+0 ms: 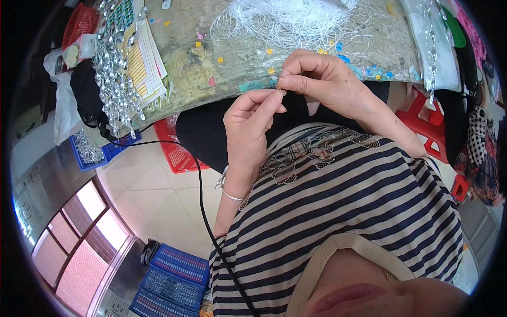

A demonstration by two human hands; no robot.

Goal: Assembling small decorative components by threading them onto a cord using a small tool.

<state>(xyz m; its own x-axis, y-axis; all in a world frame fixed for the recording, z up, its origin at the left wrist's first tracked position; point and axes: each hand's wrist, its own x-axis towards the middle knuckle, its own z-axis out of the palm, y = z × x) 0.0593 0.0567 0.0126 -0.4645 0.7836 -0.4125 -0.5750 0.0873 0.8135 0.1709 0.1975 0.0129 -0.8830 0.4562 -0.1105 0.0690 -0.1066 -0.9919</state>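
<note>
My left hand (pixel 249 127) and my right hand (pixel 330 82) meet just off the near edge of the worktable (pixel 185 90), over my lap. Thumb and forefinger are pinched together on each hand, with the fingertips almost touching. Between them shows something tiny, perhaps a thin thread or wire end, too small to name. Beyond my hands, a loose heap of white thread (pixel 290 24) spreads over the tabletop. Small yellow, blue and pink scraps are scattered around it.
Strands of silvery twisted beads (pixel 113 79) hang over the table's left edge beside striped cards (pixel 148 68). Another strand (pixel 433 53) hangs at the right. Below are a blue basket (pixel 113 150), a red basket (pixel 177 153) and a red stool (pixel 425 121). A black cable (pixel 200 190) runs past my left arm.
</note>
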